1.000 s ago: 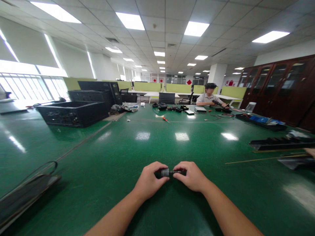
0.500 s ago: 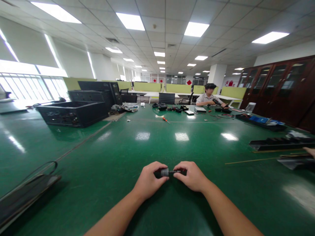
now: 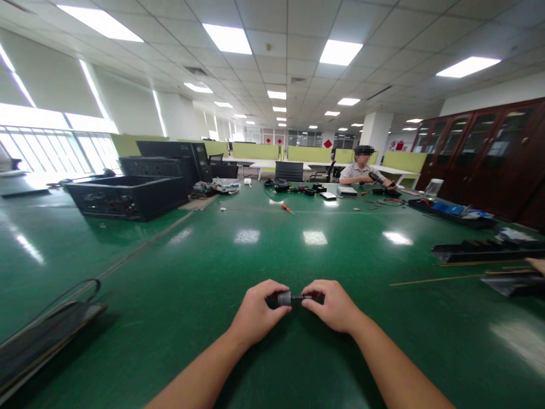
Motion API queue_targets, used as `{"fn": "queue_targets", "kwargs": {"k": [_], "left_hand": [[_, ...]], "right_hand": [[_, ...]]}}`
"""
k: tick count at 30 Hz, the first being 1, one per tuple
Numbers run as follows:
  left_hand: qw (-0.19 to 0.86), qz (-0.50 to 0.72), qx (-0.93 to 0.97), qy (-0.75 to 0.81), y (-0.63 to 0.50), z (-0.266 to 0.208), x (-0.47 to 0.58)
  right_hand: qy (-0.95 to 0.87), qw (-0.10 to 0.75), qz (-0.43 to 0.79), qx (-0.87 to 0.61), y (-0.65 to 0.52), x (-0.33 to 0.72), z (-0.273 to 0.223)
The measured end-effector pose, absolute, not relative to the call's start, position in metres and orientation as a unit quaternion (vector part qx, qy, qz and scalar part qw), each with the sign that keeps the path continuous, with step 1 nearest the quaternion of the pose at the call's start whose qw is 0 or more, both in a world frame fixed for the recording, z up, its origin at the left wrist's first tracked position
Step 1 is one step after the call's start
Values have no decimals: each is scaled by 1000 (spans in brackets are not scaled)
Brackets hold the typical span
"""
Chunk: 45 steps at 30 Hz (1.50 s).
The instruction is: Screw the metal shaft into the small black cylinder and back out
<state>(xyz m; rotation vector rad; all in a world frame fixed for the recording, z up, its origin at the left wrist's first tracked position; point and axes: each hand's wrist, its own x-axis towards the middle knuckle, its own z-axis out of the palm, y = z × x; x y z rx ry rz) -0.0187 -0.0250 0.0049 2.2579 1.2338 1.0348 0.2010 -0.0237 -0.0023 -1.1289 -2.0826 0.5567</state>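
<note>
a tiled ceiling (image 3: 310,17) carries rows of bright light panels (image 3: 227,38). pale blinds (image 3: 125,91) hang over windows (image 3: 80,121) on the left, daylight below them. dark wooden cabinets (image 3: 489,153) with glass doors line the right. far off stand yellow-green partitions (image 3: 255,151), white desks (image 3: 264,165), a black chair (image 3: 289,171) and a white pillar (image 3: 377,128). near, a glossy green table (image 3: 213,255) mirrors the lights.
</note>
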Motion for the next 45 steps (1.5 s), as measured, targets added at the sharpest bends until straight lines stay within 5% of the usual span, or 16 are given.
{"fn": "queue_targets", "kwargs": {"k": [45], "left_hand": [[172, 381, 798, 435, -23, 7, -23]], "right_hand": [[-793, 350, 204, -455, -22, 206, -2]]}}
